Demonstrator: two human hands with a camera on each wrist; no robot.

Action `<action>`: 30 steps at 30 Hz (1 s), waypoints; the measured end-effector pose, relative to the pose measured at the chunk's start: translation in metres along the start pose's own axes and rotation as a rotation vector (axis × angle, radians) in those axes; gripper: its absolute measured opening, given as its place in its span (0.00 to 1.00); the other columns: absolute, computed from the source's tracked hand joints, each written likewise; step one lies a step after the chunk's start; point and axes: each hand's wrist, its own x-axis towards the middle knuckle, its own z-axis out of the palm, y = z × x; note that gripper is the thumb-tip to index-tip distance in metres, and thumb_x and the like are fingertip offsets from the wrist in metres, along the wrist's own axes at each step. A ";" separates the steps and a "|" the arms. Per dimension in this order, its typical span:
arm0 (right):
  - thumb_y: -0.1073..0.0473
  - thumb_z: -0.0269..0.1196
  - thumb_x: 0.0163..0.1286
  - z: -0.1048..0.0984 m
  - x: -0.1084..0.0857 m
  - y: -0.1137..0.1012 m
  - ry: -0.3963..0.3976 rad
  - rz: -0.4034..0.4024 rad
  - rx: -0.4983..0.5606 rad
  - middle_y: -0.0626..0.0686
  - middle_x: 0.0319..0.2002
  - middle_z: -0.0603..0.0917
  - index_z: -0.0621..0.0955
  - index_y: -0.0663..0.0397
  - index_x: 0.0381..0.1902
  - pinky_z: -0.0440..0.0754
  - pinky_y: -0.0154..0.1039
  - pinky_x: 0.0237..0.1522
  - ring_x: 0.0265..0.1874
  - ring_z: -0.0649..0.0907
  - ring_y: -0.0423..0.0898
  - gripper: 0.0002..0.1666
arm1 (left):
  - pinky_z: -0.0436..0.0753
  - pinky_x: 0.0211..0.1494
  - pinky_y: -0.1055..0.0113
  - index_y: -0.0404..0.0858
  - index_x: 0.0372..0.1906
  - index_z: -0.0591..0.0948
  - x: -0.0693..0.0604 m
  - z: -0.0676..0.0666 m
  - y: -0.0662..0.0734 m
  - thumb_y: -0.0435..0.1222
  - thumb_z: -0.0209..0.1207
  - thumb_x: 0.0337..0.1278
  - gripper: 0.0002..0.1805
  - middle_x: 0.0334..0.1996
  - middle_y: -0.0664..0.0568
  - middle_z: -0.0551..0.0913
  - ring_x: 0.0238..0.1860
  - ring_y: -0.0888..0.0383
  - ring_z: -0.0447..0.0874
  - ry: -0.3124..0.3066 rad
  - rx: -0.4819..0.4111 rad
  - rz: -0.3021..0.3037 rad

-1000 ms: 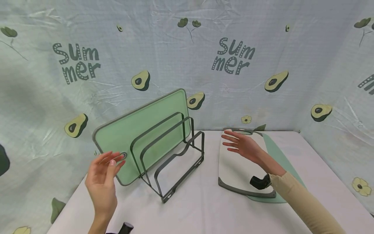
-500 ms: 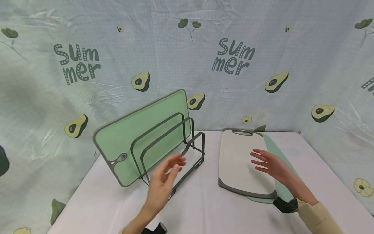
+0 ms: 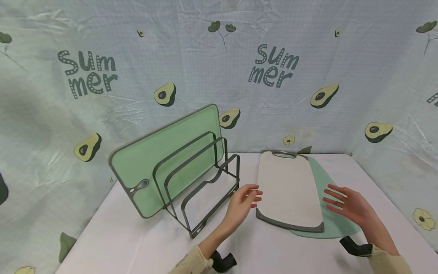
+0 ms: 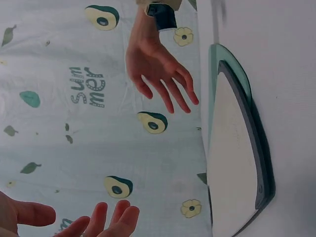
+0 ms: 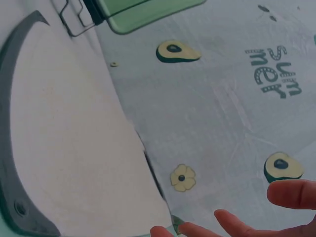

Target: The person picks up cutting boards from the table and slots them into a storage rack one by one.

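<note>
A white cutting board with grey ends (image 3: 289,190) lies on top of a green board (image 3: 338,217) at the right of the table. My left hand (image 3: 239,205) hovers by the white board's left edge, fingers loosely bent and holding nothing. Over the green board's right part is my right hand (image 3: 356,207), its fingers spread and empty. In the left wrist view the right hand (image 4: 158,64) is up beside both boards. The right wrist view shows the white board (image 5: 79,133) close up, with fingertips at the lower right.
A dark wire rack (image 3: 205,182) stands left of centre on the white table (image 3: 143,243). Another green board with a grey rim (image 3: 137,160) leans upright in its rear part. A printed curtain (image 3: 205,57) hangs behind and at the sides.
My left hand has moved right, from beside the upright green board past the rack to the white board. My right hand has shifted right and nearer, off the white board's area.
</note>
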 end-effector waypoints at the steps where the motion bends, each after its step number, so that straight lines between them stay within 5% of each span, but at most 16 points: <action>1: 0.54 0.23 0.73 -0.003 -0.002 -0.001 0.000 0.005 0.024 0.44 0.48 0.79 0.77 0.44 0.49 0.75 0.40 0.54 0.49 0.79 0.45 0.32 | 0.82 0.43 0.60 0.31 0.51 0.73 0.004 0.002 -0.002 0.34 0.45 0.64 0.15 0.44 0.37 0.80 0.43 0.45 0.81 0.011 -0.004 -0.016; 12: 0.54 0.25 0.73 -0.017 -0.010 -0.006 0.110 0.031 0.032 0.44 0.43 0.81 0.80 0.44 0.43 0.77 0.42 0.51 0.45 0.81 0.45 0.32 | 0.76 0.33 0.72 0.32 0.48 0.76 0.033 0.010 -0.029 0.34 0.45 0.60 0.15 0.42 0.42 0.81 0.37 0.58 0.79 0.116 0.030 -0.197; 20: 0.51 0.33 0.73 -0.027 0.000 -0.006 0.334 0.097 -0.133 0.39 0.37 0.80 0.80 0.37 0.35 0.77 0.40 0.47 0.40 0.81 0.41 0.26 | 0.75 0.38 0.70 0.28 0.45 0.77 0.044 0.013 -0.046 0.32 0.47 0.56 0.15 0.44 0.37 0.79 0.43 0.47 0.78 0.196 0.094 -0.228; 25: 0.50 0.35 0.73 -0.031 0.011 -0.007 0.420 0.140 -0.205 0.39 0.36 0.78 0.79 0.35 0.33 0.77 0.42 0.47 0.40 0.80 0.41 0.23 | 0.74 0.30 0.69 0.28 0.48 0.75 0.049 0.013 -0.056 0.33 0.46 0.57 0.17 0.46 0.37 0.78 0.36 0.51 0.76 0.208 0.021 -0.336; 30: 0.51 0.35 0.72 -0.033 0.021 -0.010 0.425 0.163 -0.189 0.43 0.37 0.78 0.80 0.38 0.32 0.76 0.45 0.49 0.41 0.80 0.43 0.24 | 0.78 0.31 0.59 0.29 0.51 0.72 0.051 0.014 -0.067 0.34 0.44 0.58 0.19 0.48 0.37 0.75 0.36 0.50 0.75 0.189 -0.088 -0.452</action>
